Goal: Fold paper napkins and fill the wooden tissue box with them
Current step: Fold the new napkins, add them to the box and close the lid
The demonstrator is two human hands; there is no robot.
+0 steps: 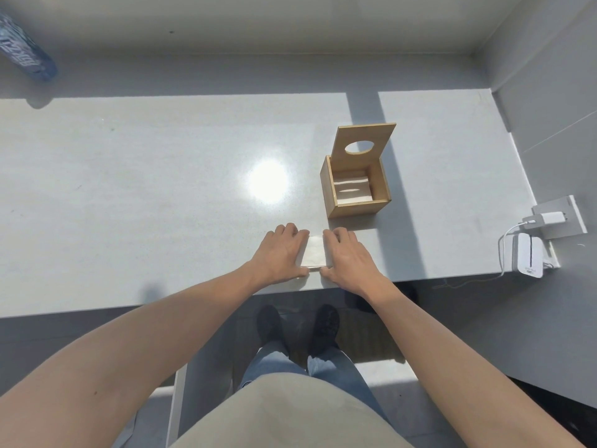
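A white paper napkin (315,252) lies flat near the front edge of the pale counter (145,205). My left hand (280,253) presses on its left side and my right hand (347,257) on its right side, both palms down, thumbs meeting at the near edge. Only a narrow strip of napkin shows between them. Just behind stands the wooden tissue box (357,189), its lid with an oval hole tipped up at the back. White folded napkins (352,189) lie inside it.
A white charger and cable (542,218) and a white device (528,257) sit at the counter's right edge. A blue wrapped package (26,50) lies at the far left. A wall closes off the right side.
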